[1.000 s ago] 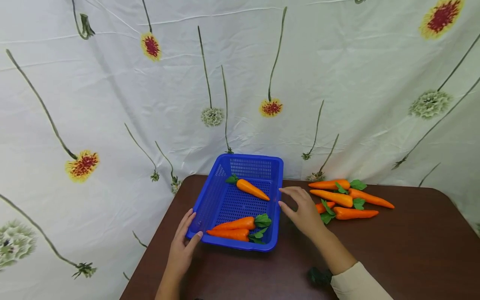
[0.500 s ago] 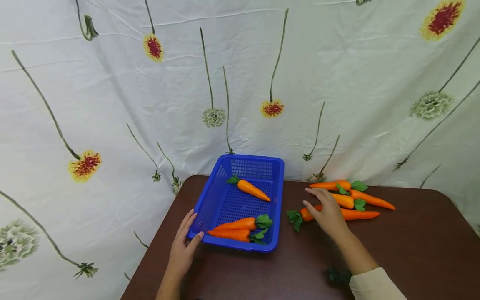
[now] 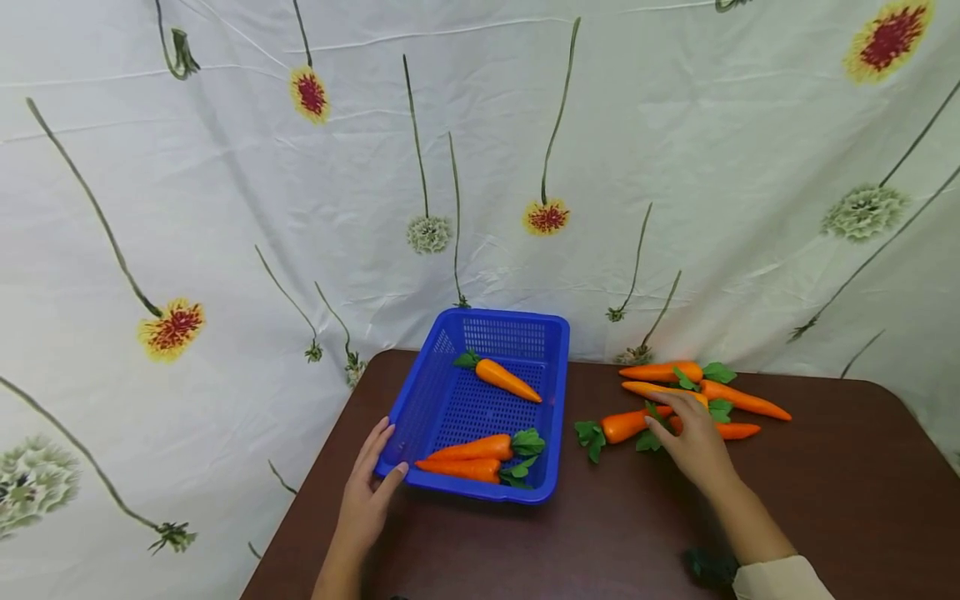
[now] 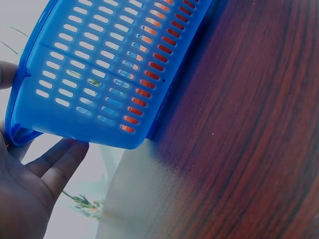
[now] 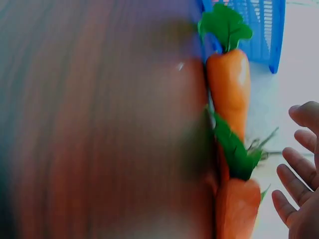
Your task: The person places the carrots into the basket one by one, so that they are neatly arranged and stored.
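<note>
My left hand (image 3: 362,502) holds the near left corner of a blue plastic basket (image 3: 556,417), fingers at the left side and thumb at the near rim. In the left wrist view, fingers (image 4: 65,167) lie against the slotted basket wall (image 4: 107,59). Three orange carrots with green leaves lie inside the basket, one carrot (image 3: 504,378) toward the back and two by the near wall. My right hand (image 3: 696,446) hovers empty over the pile right of the basket, thumb and fingers spread. It partly hides a carrot (image 3: 738,431); the nearest carrot (image 3: 621,427) points its leaves at the basket.
Several carrots make up the pile, including a rear carrot (image 3: 660,372) and a right-hand carrot (image 3: 750,401). A dark object (image 3: 708,567) is beside the right wrist. The brown table (image 3: 570,542) meets a white flowered cloth (image 3: 480,275) behind.
My right hand has moved right from the basket's right rim to above the pile. A carrot there has turned, its leaves now toward the basket. The left hand and basket stay put.
</note>
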Action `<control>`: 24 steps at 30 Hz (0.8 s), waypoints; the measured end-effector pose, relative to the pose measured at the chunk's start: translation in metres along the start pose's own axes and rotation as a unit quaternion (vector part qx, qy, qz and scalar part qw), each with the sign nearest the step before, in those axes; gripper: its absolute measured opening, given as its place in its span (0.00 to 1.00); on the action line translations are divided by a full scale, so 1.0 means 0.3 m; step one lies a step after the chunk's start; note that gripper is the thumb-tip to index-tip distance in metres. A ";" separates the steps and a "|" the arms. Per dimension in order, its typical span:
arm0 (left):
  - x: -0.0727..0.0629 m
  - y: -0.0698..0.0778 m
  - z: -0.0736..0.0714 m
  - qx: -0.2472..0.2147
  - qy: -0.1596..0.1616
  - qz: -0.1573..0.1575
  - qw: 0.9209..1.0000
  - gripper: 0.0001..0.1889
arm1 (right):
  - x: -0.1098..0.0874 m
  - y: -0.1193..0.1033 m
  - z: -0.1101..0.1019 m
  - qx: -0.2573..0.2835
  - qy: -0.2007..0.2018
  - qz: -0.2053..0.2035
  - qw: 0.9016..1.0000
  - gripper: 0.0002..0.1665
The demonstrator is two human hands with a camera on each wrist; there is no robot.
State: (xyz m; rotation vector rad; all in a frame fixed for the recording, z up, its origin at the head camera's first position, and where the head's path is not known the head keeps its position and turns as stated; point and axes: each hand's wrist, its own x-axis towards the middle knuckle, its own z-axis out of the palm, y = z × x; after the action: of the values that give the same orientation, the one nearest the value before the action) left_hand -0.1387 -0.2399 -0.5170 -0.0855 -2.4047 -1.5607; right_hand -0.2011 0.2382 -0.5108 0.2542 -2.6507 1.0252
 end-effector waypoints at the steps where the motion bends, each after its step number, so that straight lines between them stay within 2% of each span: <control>1: 0.000 0.000 0.000 0.000 0.000 0.001 1.000 0.30 | -0.005 0.007 -0.005 -0.002 -0.002 0.004 1.000 0.28; 9: 0.000 -0.002 0.002 -0.003 0.003 0.008 1.000 0.30 | -0.025 0.055 -0.028 -0.005 0.012 -0.005 1.000 0.28; 18: 0.000 -0.001 0.000 -0.006 0.003 0.002 1.000 0.30 | -0.036 0.093 -0.056 -0.050 -0.027 0.024 0.998 0.32; 24: -0.002 -0.001 0.002 -0.006 0.001 0.006 1.000 0.30 | -0.056 0.119 -0.078 -0.065 -0.044 0.032 0.996 0.30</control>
State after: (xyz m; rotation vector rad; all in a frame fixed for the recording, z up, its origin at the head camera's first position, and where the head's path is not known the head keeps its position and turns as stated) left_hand -0.1383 -0.2394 -0.5176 -0.1001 -2.3889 -1.5683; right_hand -0.1901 0.2810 -0.5222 0.1917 -2.8085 0.8736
